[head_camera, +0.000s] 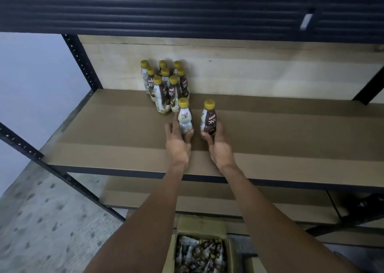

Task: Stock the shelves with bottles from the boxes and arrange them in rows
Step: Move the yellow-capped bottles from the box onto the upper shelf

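Note:
Two yellow-capped coffee bottles stand upright on the brown shelf board. My left hand grips the lower part of the left bottle. My right hand grips the base of the right bottle. Just behind them, several bottles of the same kind stand in rows running toward the back wall. An open cardboard box on the floor below holds several more bottles lying loose.
A dark metal shelf beam runs overhead and a black upright post stands at the left. A lower shelf board sits beneath. Grey speckled floor lies to the left. The shelf board stretches bare to the right.

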